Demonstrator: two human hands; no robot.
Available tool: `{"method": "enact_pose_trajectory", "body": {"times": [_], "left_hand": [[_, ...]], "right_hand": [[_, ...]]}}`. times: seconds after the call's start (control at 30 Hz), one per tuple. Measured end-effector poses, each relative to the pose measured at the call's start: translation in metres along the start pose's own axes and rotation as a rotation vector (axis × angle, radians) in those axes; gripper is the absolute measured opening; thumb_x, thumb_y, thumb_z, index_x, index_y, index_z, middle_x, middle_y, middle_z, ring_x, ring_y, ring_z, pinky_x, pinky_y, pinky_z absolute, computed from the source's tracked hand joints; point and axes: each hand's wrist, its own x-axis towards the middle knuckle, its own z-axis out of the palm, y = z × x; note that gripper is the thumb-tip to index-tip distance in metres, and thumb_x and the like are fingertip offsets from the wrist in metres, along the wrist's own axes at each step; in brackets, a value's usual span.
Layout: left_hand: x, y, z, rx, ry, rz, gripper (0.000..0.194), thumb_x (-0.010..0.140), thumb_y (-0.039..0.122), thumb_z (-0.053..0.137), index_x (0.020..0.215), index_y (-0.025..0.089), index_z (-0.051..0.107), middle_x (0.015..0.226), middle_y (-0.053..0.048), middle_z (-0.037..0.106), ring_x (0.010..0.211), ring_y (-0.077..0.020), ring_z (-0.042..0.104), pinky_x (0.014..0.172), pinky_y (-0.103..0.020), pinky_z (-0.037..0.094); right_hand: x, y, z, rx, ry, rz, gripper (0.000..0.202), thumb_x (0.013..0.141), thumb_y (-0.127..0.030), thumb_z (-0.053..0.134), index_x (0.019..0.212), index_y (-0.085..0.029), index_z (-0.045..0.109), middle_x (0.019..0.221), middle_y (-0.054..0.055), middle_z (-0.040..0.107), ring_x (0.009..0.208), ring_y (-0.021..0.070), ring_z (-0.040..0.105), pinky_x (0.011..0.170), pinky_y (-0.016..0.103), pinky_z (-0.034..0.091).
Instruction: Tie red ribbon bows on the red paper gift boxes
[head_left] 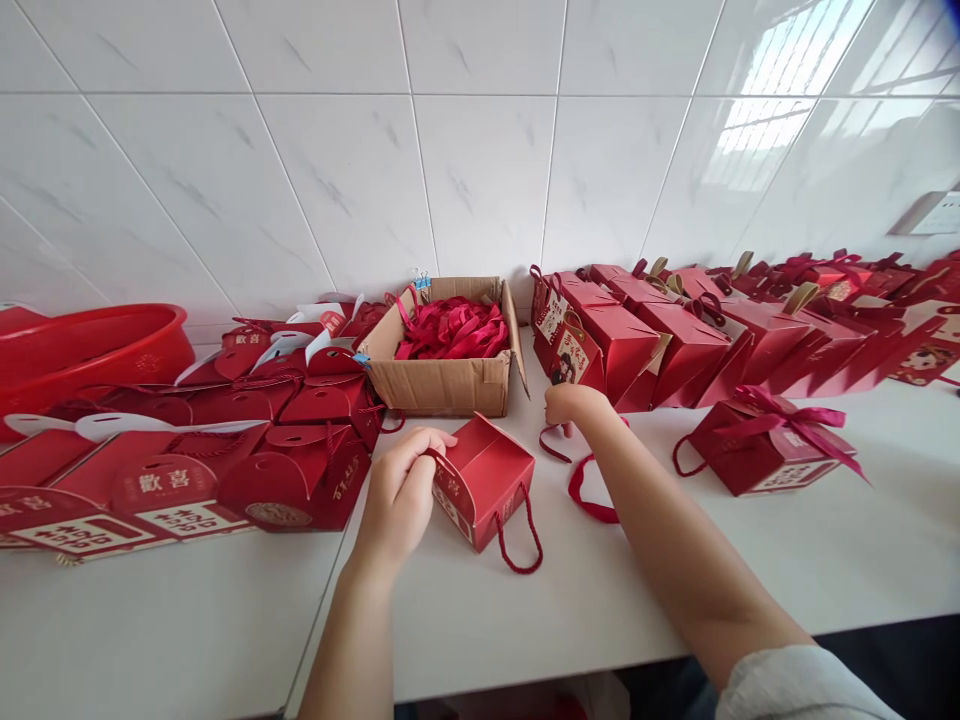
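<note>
Gripping red box (495,465) with left hand (399,495), behind front edge of surface (480,620), extending right hand (576,405) near ribbon (598,513), unable to tell state of its fingers (556,408).

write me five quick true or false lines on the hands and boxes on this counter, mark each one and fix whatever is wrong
1. The left hand is on the small red box with a rope handle. True.
2. The right hand is inside the cardboard box. False: it is to the right of that box, near the upright red boxes.
3. The cardboard box holds a heap of red ribbons. True.
4. The bow-topped box stands left of the small red box. False: it stands to its right.
5. A red basin is at the picture's left edge. True.
</note>
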Motion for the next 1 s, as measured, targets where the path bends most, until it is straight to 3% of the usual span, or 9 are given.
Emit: {"method": "enact_pose_trajectory", "body": {"times": [0.23, 0.37, 0.43, 0.5, 0.67, 0.73, 0.83, 0.9, 1.0], "left_hand": [[0.000, -0.002, 0.002, -0.027, 0.000, -0.010, 0.013, 0.075, 0.017, 0.035, 0.066, 0.021, 0.044, 0.100, -0.004, 0.066, 0.091, -0.0212, 0.056, 0.080, -0.030, 0.042], [0.000, -0.001, 0.002, -0.020, 0.005, -0.011, 0.014, 0.076, 0.018, 0.036, 0.066, 0.021, 0.044, 0.100, -0.004, 0.066, 0.092, -0.0213, 0.056, 0.081, -0.030, 0.042], [-0.001, -0.001, 0.002, -0.014, 0.003, -0.009, 0.015, 0.077, 0.018, 0.035, 0.066, 0.021, 0.045, 0.100, -0.004, 0.065, 0.093, -0.0212, 0.056, 0.081, -0.029, 0.042], [-0.001, -0.001, 0.002, -0.014, 0.000, -0.009, 0.016, 0.078, 0.018, 0.035, 0.067, 0.021, 0.046, 0.099, -0.004, 0.065, 0.094, -0.0213, 0.056, 0.081, -0.029, 0.042], [-0.001, -0.002, 0.002, -0.028, 0.005, 0.004, 0.016, 0.079, 0.017, 0.035, 0.068, 0.021, 0.047, 0.095, -0.003, 0.065, 0.093, -0.0210, 0.056, 0.082, -0.030, 0.043], [-0.001, -0.001, 0.002, -0.028, 0.008, 0.010, 0.017, 0.079, 0.017, 0.035, 0.069, 0.021, 0.048, 0.095, -0.003, 0.065, 0.094, -0.0212, 0.056, 0.082, -0.030, 0.043], [-0.001, -0.002, 0.002, -0.023, 0.009, 0.019, 0.018, 0.078, 0.017, 0.035, 0.068, 0.021, 0.049, 0.094, -0.003, 0.065, 0.094, -0.0213, 0.057, 0.083, -0.030, 0.043], [0.000, -0.003, 0.002, -0.018, 0.005, 0.018, 0.018, 0.078, 0.016, 0.034, 0.068, 0.020, 0.049, 0.095, -0.003, 0.065, 0.095, -0.0213, 0.057, 0.083, -0.031, 0.044], [-0.001, -0.003, 0.002, -0.006, -0.010, 0.012, 0.019, 0.080, 0.016, 0.034, 0.072, 0.020, 0.051, 0.097, -0.004, 0.065, 0.096, -0.0219, 0.057, 0.084, -0.033, 0.045]], "right_hand": [[-0.004, 0.004, -0.005, 0.016, 0.121, -0.098, 0.022, 0.092, -0.031, 0.055, 0.106, -0.014, 0.060, 0.102, 0.006, 0.064, 0.086, 0.0151, 0.063, 0.076, 0.034, 0.055], [-0.021, 0.008, -0.017, 0.047, 0.312, -0.192, 0.005, 0.078, -0.015, 0.068, 0.081, -0.013, 0.066, 0.082, 0.007, 0.067, 0.073, 0.0176, 0.063, 0.066, 0.031, 0.051], [-0.034, 0.010, -0.024, 0.084, 0.454, -0.240, 0.010, 0.071, -0.007, 0.068, 0.076, -0.015, 0.067, 0.083, 0.009, 0.069, 0.075, 0.0215, 0.063, 0.064, 0.032, 0.048], [-0.047, 0.010, -0.030, 0.128, 0.607, -0.274, 0.015, 0.075, -0.010, 0.061, 0.087, -0.018, 0.067, 0.091, 0.009, 0.070, 0.081, 0.0234, 0.063, 0.066, 0.032, 0.047], [-0.065, -0.010, -0.029, 0.416, 1.219, -0.495, 0.033, 0.090, -0.024, 0.044, 0.120, -0.023, 0.058, 0.116, 0.006, 0.065, 0.103, 0.0228, 0.061, 0.083, 0.033, 0.048], [-0.061, -0.021, -0.024, 0.421, 1.216, -0.649, 0.041, 0.089, -0.021, 0.045, 0.129, -0.026, 0.053, 0.132, 0.003, 0.057, 0.116, 0.0218, 0.056, 0.091, 0.032, 0.047], [-0.051, -0.029, -0.018, 0.350, 1.036, -0.764, 0.042, 0.087, -0.016, 0.046, 0.126, -0.029, 0.058, 0.139, 0.000, 0.051, 0.117, 0.0210, 0.056, 0.092, 0.030, 0.047], [-0.047, -0.029, -0.019, 0.362, 1.031, -0.772, 0.036, 0.087, -0.016, 0.047, 0.118, -0.025, 0.063, 0.129, 0.004, 0.058, 0.107, 0.0206, 0.060, 0.086, 0.029, 0.048], [-0.059, -0.026, -0.024, 0.499, 1.143, -0.755, 0.022, 0.088, -0.021, 0.049, 0.105, -0.019, 0.064, 0.094, 0.006, 0.066, 0.081, 0.0166, 0.061, 0.070, 0.026, 0.048]]}}
